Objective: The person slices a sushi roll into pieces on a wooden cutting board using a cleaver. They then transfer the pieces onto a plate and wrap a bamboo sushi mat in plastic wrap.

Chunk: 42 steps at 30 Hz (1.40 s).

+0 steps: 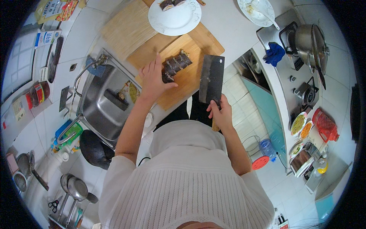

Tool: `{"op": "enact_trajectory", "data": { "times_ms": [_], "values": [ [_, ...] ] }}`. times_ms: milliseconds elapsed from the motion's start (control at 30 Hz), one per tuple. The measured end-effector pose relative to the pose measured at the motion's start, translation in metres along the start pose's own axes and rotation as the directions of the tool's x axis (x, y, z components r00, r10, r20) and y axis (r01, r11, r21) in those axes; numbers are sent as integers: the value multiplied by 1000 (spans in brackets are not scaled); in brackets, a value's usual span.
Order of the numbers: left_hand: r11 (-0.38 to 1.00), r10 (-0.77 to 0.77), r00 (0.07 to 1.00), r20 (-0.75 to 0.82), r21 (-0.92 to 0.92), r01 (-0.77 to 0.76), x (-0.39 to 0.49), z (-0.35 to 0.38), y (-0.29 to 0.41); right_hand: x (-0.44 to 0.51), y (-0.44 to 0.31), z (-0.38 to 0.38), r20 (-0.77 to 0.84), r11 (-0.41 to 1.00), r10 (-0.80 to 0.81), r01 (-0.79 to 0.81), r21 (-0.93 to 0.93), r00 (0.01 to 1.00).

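Note:
A sliced seaweed rice roll (175,65) lies on a wooden cutting board (183,83), its pieces close together in a row. My left hand (153,75) is at the roll's left side, fingers spread and thumb near the lower end; whether it touches the roll I cannot tell. In my right hand (221,111) is the handle of a cleaver (211,78), its broad dark blade raised at the board's right edge, apart from the roll. Beyond the board, a white plate (175,20) holds a few roll pieces at its far edge.
On the left is a steel sink (107,94) with a curved faucet (78,77). At the far right, a gas stove (300,68) bears a lidded pot (310,47) and a blue cloth (274,54). A second plate (251,11) with a spoon stands at the upper right.

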<state>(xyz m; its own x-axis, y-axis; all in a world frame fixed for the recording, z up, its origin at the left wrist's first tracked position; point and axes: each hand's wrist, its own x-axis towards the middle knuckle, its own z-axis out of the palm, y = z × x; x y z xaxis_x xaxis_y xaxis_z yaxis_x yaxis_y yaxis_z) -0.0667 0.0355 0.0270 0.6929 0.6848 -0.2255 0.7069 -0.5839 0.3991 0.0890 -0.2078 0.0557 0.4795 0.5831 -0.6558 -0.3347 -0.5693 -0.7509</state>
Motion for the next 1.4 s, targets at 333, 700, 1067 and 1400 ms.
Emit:
{"op": "enact_trajectory", "data": {
  "times_ms": [333,700,1067,1400],
  "values": [
    [995,-19,996,-89,92,27,-14,25,12,-21,21,31,-72,997,-9,14,70,997],
    [1000,4,996,-92,20,-2,-3,27,1,-21,12,34,-104,998,-15,21,56,994],
    [996,39,979,-201,-76,-55,-47,24,-46,-12,14,31,-88,997,-29,36,71,996],
    [977,38,955,-293,-191,-97,-43,37,-42,-16,17,35,-84,996,-31,38,76,996]
  ]
}}
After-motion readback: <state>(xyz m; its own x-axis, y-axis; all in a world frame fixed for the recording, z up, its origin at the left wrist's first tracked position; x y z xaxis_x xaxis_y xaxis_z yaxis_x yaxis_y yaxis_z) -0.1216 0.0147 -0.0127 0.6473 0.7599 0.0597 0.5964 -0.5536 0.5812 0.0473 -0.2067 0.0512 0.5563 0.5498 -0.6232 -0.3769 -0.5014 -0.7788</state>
